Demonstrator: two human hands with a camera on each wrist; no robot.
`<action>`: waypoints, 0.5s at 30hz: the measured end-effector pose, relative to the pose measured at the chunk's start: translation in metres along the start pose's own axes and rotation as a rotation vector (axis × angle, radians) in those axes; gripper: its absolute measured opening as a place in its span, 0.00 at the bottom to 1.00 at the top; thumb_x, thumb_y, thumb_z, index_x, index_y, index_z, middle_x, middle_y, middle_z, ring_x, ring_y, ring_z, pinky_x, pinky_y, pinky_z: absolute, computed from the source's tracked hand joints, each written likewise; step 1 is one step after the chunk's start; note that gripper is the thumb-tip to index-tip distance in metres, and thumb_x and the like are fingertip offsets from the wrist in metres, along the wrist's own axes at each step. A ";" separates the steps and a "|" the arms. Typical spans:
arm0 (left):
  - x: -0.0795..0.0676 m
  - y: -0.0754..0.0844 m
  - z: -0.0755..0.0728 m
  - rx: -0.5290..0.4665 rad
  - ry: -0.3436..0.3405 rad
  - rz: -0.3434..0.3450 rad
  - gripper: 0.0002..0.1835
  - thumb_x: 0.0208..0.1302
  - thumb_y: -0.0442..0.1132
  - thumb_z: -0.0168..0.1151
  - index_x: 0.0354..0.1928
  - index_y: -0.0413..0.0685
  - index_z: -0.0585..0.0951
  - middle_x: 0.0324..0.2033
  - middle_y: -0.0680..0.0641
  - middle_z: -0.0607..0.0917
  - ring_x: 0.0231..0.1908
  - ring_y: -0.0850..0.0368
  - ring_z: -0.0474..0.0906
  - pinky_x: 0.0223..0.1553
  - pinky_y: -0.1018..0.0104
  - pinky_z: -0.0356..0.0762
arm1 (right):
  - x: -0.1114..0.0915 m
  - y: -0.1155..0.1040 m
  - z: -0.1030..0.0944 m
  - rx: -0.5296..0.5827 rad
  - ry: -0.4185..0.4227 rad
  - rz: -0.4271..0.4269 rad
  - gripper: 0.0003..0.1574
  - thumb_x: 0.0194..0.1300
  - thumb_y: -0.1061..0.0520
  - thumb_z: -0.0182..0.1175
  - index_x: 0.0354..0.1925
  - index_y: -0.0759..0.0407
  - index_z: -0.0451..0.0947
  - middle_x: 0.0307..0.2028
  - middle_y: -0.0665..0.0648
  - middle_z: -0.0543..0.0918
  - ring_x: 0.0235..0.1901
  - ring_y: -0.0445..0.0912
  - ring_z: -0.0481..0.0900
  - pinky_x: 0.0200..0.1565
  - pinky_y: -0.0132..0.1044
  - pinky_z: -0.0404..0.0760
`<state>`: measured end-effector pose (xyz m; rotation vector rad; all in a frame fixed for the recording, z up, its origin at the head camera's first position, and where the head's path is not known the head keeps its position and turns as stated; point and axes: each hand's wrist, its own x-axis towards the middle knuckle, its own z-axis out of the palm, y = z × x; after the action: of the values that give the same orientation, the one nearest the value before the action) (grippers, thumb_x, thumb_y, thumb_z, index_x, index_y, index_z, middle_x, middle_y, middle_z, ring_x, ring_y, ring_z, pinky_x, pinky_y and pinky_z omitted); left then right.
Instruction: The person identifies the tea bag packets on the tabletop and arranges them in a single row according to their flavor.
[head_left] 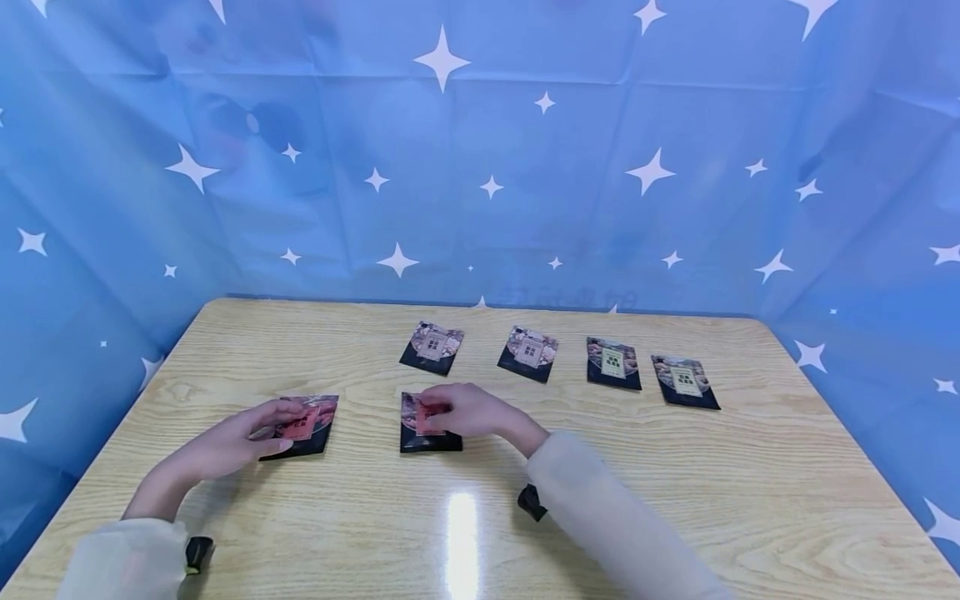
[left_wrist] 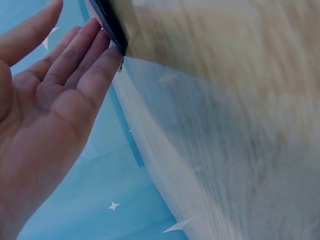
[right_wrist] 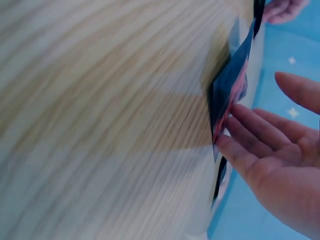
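Observation:
Two flat black packets with red labels lie side by side in the front row in the head view. My left hand (head_left: 232, 440) reaches over the left red-label packet (head_left: 321, 423), fingertips at its left part. In the left wrist view its fingers (left_wrist: 67, 60) are nearly straight at the packet's edge, thumb apart. My right hand (head_left: 474, 410) is over the second red-label packet (head_left: 431, 442), covering its right part. The right wrist view shows gently bent fingers (right_wrist: 260, 132) touching the packet's printed face, with the thumb held away.
Farther back lie two packets with pale purple labels, one left (head_left: 432, 348) and one right (head_left: 528, 354). To their right are two with pale green labels, a nearer-middle one (head_left: 613, 364) and an outer one (head_left: 686, 382). A blue star-patterned curtain (head_left: 510, 225) borders the wooden table (head_left: 360, 533).

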<state>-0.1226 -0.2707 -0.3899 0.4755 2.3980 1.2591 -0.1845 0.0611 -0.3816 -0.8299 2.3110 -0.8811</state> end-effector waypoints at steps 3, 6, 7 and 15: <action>0.000 0.000 0.000 -0.002 0.002 -0.001 0.28 0.66 0.38 0.54 0.63 0.33 0.61 0.60 0.27 0.62 0.59 0.30 0.58 0.49 0.45 0.67 | 0.006 -0.008 0.005 -0.009 -0.007 0.006 0.24 0.67 0.54 0.53 0.59 0.59 0.69 0.50 0.55 0.77 0.47 0.45 0.74 0.48 0.37 0.70; 0.000 0.000 0.001 -0.003 0.005 -0.009 0.28 0.65 0.39 0.55 0.63 0.33 0.61 0.60 0.27 0.62 0.59 0.30 0.58 0.49 0.45 0.67 | 0.010 -0.015 0.010 -0.009 -0.008 0.044 0.31 0.67 0.54 0.54 0.65 0.59 0.62 0.58 0.55 0.72 0.56 0.46 0.69 0.53 0.37 0.68; 0.000 0.001 0.001 -0.002 0.006 -0.012 0.28 0.65 0.39 0.55 0.63 0.33 0.61 0.59 0.27 0.62 0.59 0.30 0.58 0.49 0.45 0.67 | 0.012 -0.017 0.011 -0.007 -0.011 0.054 0.31 0.67 0.54 0.53 0.66 0.59 0.61 0.59 0.55 0.70 0.58 0.46 0.67 0.54 0.37 0.67; -0.001 0.001 0.001 0.003 0.009 -0.024 0.28 0.65 0.39 0.55 0.63 0.34 0.61 0.60 0.27 0.62 0.59 0.30 0.57 0.49 0.44 0.67 | 0.022 -0.030 0.020 -0.016 -0.027 0.049 0.33 0.67 0.53 0.53 0.67 0.59 0.58 0.61 0.56 0.68 0.60 0.46 0.65 0.56 0.36 0.66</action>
<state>-0.1213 -0.2694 -0.3896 0.4413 2.4058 1.2506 -0.1760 0.0200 -0.3783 -0.7835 2.3077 -0.8268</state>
